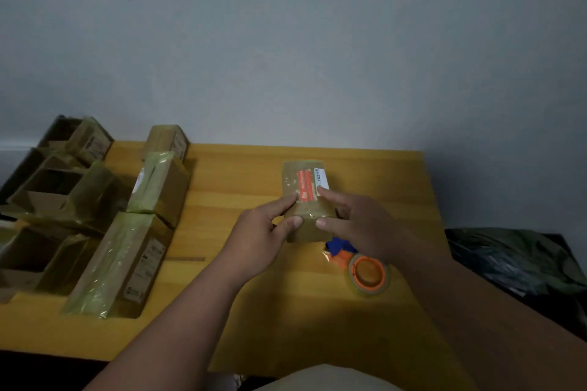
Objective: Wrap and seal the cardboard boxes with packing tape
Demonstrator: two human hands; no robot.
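Near the middle of the desk (365, 320), a little toward 1 o'clock, sits a small cardboard box (306, 203). Both hands are on it. The left hand (260, 238) presses its pointing finger on top of the box and its thumb on the near side. The right hand (359, 225) does the same from the other side. The fingers are mostly straight, pressing flat, not curled round the box.

The box looks light, because two hands steady it with just fingertips. The cardboard looks stiff, so it should keep its shape when pushed. It is shiny with clear tape, so it may be a bit slippery. I think the best place to hold it is by the two long sides, with thumbs on the near end.

On top of the box is a red label (305, 185) with white writing, and a white label (321, 177) beside it. The writing is too small and blurry to read.

At 5 o'clock from the box lies a roll of packing tape (368, 274) with an orange middle. A blue and orange thing (340, 250) lies between the roll and the box; I cannot tell what it is.

At 9 o'clock, more taped boxes (127, 250) lie in rows. Some have small labels, also too blurry to read. Open boxes (47, 187) stand farther left.
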